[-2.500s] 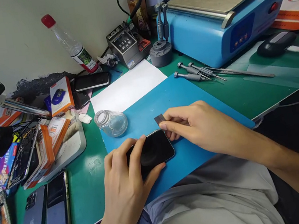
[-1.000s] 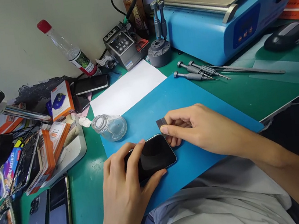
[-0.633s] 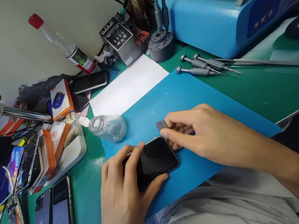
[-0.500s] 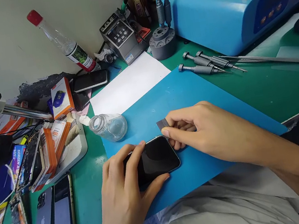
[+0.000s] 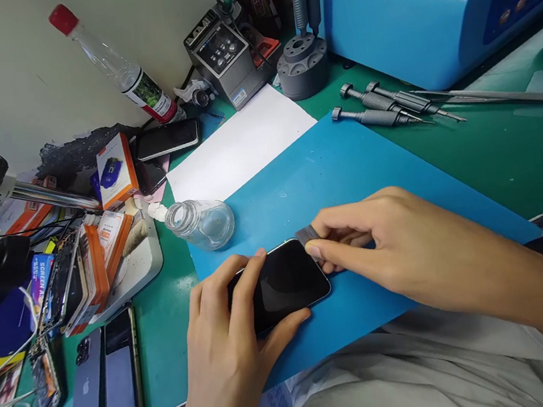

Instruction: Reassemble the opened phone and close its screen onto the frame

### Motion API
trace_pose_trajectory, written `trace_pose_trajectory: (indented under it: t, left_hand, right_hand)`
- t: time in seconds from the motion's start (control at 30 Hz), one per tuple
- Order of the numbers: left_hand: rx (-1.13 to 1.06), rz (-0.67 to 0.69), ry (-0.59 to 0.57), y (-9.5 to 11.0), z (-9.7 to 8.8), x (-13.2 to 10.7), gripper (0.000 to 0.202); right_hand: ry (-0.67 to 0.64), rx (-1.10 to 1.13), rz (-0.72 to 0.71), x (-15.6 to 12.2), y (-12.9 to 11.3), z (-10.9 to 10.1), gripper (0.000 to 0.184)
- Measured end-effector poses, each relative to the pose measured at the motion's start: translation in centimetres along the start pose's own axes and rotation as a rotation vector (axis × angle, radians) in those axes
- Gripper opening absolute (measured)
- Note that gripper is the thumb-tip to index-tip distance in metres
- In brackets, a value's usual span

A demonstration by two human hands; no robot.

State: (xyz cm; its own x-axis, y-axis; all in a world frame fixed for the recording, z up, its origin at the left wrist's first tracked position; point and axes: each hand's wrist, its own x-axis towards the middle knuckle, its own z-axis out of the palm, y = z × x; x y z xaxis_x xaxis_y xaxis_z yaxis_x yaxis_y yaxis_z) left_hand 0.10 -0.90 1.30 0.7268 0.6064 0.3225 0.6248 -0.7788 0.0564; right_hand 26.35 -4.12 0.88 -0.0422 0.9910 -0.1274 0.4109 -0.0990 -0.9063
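Note:
A smartphone with a dark screen lies face up on the blue mat. My left hand grips it by its long edges, fingers on the far side and thumb on the near side. Between thumb and fingers, my right hand pinches a thin dark grey blade-like piece at the phone's right end. The piece's edge meets the phone's far right corner; whether it enters the seam I cannot tell. The palm side of my right hand hides part of the piece.
An open glass jar lies beyond my left hand. Several screwdrivers rest at the back right, before a blue machine. Two phones lie at the left, near a cluttered tray. A plastic bottle leans at the back.
My right hand has turned the grey piece and brought it down against the phone's right corner. The left hand keeps its hold. The whole view has shifted slightly.

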Motion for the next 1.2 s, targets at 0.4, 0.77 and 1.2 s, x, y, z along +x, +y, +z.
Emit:
trace_pose_trajectory:
  t: [0.4, 0.77, 1.2]
  left_hand:
    - [-0.074, -0.023, 0.102, 0.4, 0.3, -0.5, 0.064]
    - [-0.099, -0.028, 0.19, 0.1, -0.5, -1.0, 0.069]
    - [-0.2, -0.063, 0.316, -0.2, 0.1, -1.0, 0.075]
  right_hand:
    - [0.346, 0.076, -0.006, -0.7, 2.3, -1.6, 0.041]
    - [0.33, 0.022, 0.036, -0.8, 2.4, -1.7, 0.044]
    - [0.419, 0.041, -0.095, -0.1, 2.6, -1.7, 0.055]
